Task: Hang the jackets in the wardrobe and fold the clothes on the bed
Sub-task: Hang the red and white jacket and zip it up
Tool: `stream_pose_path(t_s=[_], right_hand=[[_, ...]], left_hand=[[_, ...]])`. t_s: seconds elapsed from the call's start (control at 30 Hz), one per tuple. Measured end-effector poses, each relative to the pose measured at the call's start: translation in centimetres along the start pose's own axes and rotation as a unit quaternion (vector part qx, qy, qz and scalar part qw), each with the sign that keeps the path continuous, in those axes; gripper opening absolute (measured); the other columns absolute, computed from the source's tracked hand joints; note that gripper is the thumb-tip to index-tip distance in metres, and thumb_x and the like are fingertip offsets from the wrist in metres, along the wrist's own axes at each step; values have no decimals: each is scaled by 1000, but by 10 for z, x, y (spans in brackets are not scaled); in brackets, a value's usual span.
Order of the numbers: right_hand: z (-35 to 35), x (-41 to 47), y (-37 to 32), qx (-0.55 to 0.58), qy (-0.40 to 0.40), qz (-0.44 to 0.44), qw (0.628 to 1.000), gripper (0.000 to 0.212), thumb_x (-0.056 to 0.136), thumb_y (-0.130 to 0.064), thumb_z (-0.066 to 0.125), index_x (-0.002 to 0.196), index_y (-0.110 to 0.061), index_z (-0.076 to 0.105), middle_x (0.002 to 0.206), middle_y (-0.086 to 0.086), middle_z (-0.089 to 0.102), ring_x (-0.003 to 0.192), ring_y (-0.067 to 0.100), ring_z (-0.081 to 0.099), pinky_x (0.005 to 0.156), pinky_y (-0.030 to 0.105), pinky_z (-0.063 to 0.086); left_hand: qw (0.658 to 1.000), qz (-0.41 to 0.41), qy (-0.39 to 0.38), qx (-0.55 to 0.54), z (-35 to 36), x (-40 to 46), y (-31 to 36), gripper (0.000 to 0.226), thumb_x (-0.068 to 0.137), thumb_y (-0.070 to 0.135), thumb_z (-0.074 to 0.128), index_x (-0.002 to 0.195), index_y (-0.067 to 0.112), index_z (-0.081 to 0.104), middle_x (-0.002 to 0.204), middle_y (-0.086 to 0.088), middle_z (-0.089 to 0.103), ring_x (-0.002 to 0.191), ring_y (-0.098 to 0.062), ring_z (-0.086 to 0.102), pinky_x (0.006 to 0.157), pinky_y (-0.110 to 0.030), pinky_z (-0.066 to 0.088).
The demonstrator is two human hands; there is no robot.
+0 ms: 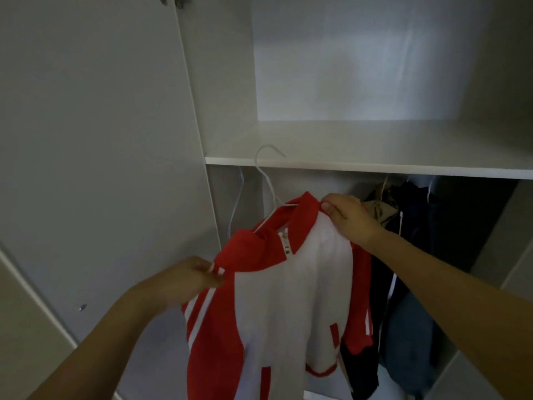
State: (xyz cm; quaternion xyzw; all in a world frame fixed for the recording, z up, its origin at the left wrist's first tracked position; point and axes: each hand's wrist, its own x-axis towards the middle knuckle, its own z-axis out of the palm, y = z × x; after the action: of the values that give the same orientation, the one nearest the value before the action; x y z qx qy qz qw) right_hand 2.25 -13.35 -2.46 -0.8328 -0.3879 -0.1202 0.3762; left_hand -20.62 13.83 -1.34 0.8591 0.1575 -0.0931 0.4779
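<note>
Holding a red and white jacket (291,287) up in front of the open wardrobe (227,111), on a white wire hanger (269,180). Left hand (184,280) pinching the red shoulder at the white stripes, fingers curled round the cloth. Right hand (350,219) gripping the red collar at the other shoulder, thumb on top, fingers closed on the fabric. Hanger hook pointing up and to the right, standing in front of the edge of the shelf (375,168), higher than both hands and nearer the right one. Rail hidden behind that shelf edge, so judged to lie just under it, running left to right across the opening. Jacket's shoulder line tilted, left side lower than right. Dark jackets (418,255) already hanging just to the right, touching or nearly touching the red sleeve; a bare hanger (236,203) hanging to the left. Likely next: dipping the hook under the shelf and back onto the rail, between the bare hanger and the dark jackets. Probably calls for levelling the shoulders first.
</note>
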Motion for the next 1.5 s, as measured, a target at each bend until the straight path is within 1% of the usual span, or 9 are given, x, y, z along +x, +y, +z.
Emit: stream_pose_path(t_s=[0.1,0.23,0.47,0.7,0.83,0.97,1.17,1.37,1.5], right_hand=[[23,14,7,-55,-57,28,996,18,99,-8,51,109,-1,64,105,12,66,97,23,62,89,36,49],[48,31,23,-97,-107,94,985,9,93,-8,54,94,-7,62,99,12,63,93,29,61,87,39,50],[58,61,87,216,-70,350,909,30,90,10,44,105,-3,67,100,13,68,86,20,63,67,25,54],[36,102,147,288,-66,325,899,43,91,12,44,120,-11,66,106,8,70,95,21,66,79,28,57],[12,121,172,301,-30,295,906,47,93,13,39,127,-11,61,116,5,66,97,15,64,84,23,55],[-8,128,203,405,7,328,853,41,97,5,34,128,-7,58,117,10,64,104,23,62,87,31,52],[-30,125,251,438,63,369,817,24,99,-16,47,93,-9,69,90,9,70,79,22,65,67,31,53],[-29,123,280,381,95,417,820,22,97,-21,49,91,-10,66,92,8,65,78,21,59,63,30,48],[-39,121,278,363,81,429,823,28,97,-17,51,116,-4,66,113,14,66,89,23,62,65,29,52]], left_hand=[[990,96,76,75,29,13,0,34,99,26,58,73,4,65,69,-7,69,60,-11,58,65,-31,48],[951,180,177,180,77,42,9,37,102,33,47,67,24,53,78,2,67,67,-9,57,62,-20,30],[913,174,262,259,129,122,18,26,102,23,38,92,16,60,88,-1,67,72,-14,57,66,-22,38],[897,149,312,276,172,195,48,19,101,23,37,82,26,42,65,16,36,52,-2,34,49,-15,22],[895,174,318,258,195,241,71,16,99,22,41,89,20,53,69,13,38,51,-1,28,52,-15,21],[896,196,315,242,223,287,90,17,97,16,41,98,14,57,86,4,62,58,-3,35,56,-16,25],[898,251,279,231,262,337,114,17,95,16,45,102,8,58,93,-8,65,76,-23,63,63,-29,42],[938,144,180,260,301,376,126,27,103,26,40,121,11,53,110,-5,61,96,-24,64,78,-33,49],[960,59,112,249,310,396,142,30,101,27,43,121,12,58,116,-6,65,105,-25,64,81,-32,46]])
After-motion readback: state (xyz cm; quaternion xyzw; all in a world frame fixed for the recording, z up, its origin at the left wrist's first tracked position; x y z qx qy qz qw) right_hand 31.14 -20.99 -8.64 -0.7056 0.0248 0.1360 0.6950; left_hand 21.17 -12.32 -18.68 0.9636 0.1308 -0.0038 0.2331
